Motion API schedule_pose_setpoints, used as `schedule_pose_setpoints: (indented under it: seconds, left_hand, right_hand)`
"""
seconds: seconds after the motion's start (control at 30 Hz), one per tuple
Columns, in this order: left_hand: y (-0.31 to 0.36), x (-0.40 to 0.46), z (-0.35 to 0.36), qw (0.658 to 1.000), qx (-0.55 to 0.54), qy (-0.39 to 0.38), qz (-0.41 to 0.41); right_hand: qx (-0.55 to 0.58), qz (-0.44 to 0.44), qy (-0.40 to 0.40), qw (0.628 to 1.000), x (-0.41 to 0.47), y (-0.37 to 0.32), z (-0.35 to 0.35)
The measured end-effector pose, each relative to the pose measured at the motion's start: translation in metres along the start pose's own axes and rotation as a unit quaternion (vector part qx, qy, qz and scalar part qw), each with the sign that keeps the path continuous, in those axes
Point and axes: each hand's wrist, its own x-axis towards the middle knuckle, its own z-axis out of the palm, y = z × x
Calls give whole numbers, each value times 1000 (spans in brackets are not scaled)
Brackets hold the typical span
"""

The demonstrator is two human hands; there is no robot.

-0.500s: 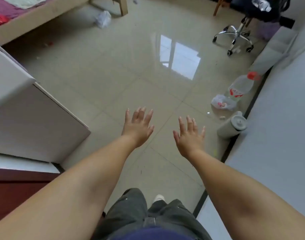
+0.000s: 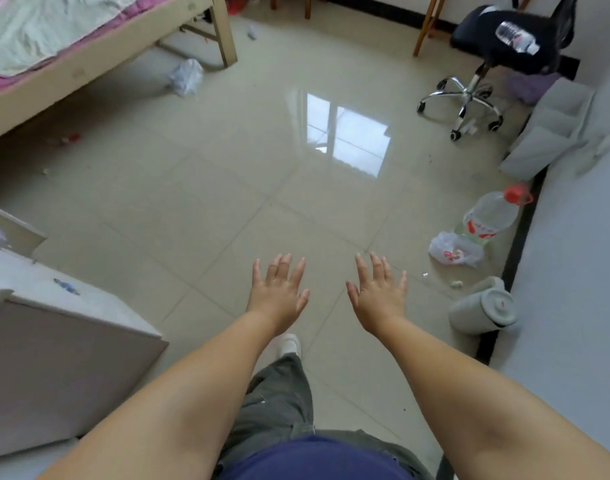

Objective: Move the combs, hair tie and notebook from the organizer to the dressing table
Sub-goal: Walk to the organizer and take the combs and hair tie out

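My left hand (image 2: 279, 292) and my right hand (image 2: 378, 292) are stretched out in front of me over the tiled floor, palms down, fingers spread, holding nothing. No comb, hair tie or notebook shows in this view. A white piece of furniture (image 2: 54, 334) stands at the left, with a small blue object (image 2: 66, 285) lying on its top. A grey fabric organizer (image 2: 549, 133) with pockets leans against the right wall, far from both hands; what is inside it is hidden.
A bed (image 2: 71, 64) fills the upper left. An office chair (image 2: 470, 91) carrying a bottle stands at the upper right. Along the right wall lie a large water bottle (image 2: 490, 216), a plastic bag (image 2: 452, 251) and a grey canister (image 2: 483, 310). Crumpled litter (image 2: 186, 77) lies near the bed.
The view has swung upward and leftward, showing more of the bed, chair and white furniture top. Both hands stay open and spread, in about the same place relative to each other.
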Motion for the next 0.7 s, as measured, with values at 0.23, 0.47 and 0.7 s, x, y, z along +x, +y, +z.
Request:
schedule_pose_setpoints:
  seconds: [0.23,0.47,0.7]
  left_hand:
    - [-42,174,-82,998,26,6,48]
    - [-14,357,-139,988,36,24,148]
    - [4,558,-210,994,21,24,104]
  right_hand:
    - [27,64,33,997,142,-6,-80]
    - [46,122,39,991,294,22,-125]
    - [44,126,45,990,484,77,-206]
